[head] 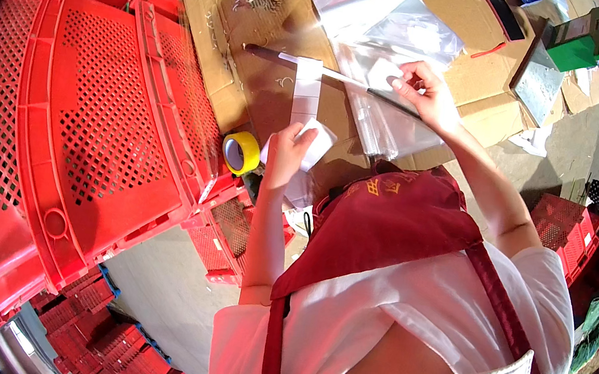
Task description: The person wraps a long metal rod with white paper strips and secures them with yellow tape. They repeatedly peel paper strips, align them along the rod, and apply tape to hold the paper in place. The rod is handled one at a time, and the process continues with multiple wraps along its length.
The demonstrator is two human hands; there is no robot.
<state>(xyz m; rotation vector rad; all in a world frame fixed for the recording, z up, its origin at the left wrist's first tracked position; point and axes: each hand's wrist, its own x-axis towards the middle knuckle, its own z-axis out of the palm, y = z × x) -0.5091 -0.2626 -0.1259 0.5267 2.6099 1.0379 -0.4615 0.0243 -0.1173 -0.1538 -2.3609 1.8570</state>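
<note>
My left hand [288, 154] grips a folded bundle of white labels [319, 147] in front of the apron. From it a strip of blank white labels [307, 93] runs away from me and meets a thin black-and-white rod [338, 76]. My right hand [430, 97] pinches the edge of one white label [383, 74] over a stack of clear plastic bags [370, 114]. Whether that label is stuck to the bag below cannot be told. Farther off, more clear bags [379, 9] bear similar white labels.
Cardboard [487, 75] covers the worktop. A yellow tape roll [241, 153] stands near my left wrist, beside red plastic crates [111, 97]. At the far right are a phone [503, 15], a metal plate [538, 83] and a green box [578, 39]. More red crates [115, 350] stand below.
</note>
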